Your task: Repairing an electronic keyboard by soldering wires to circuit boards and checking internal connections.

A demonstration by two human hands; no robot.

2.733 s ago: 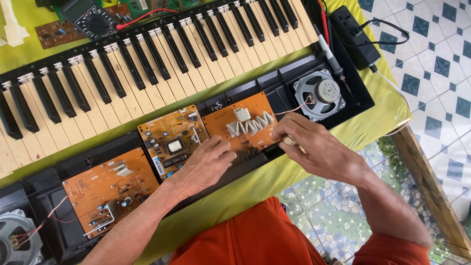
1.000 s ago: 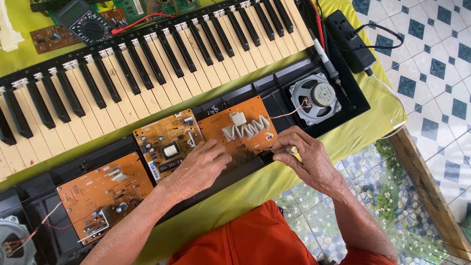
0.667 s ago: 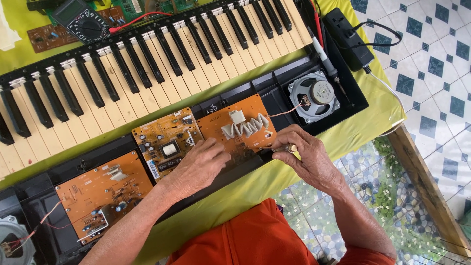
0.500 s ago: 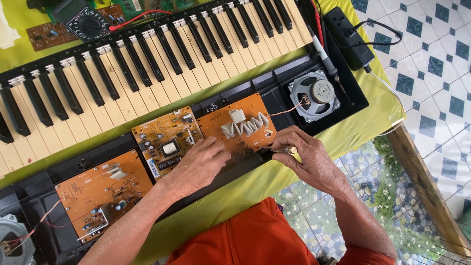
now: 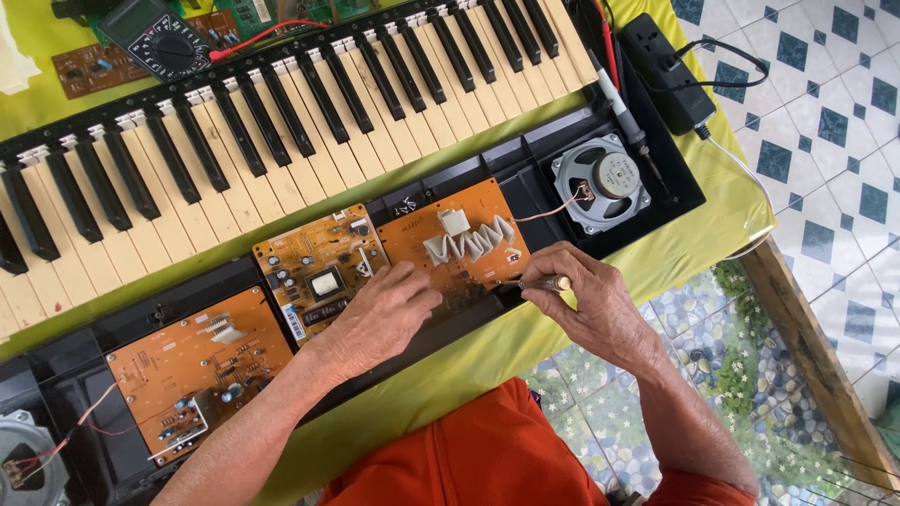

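Right hand [image 5: 600, 305] pinches a thin screwdriver [image 5: 534, 282] at the orange circuit board [image 5: 459, 245], left hand [image 5: 380, 319] flat, holding nothing; board's light, stiff, fragile — grip by edges.

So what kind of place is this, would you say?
Probably a home or small-shop electronics repair bench: an opened keyboard with orange circuit boards exposed lies on a table, a multimeter sits beside it, and the right hand holds a small screwdriver.
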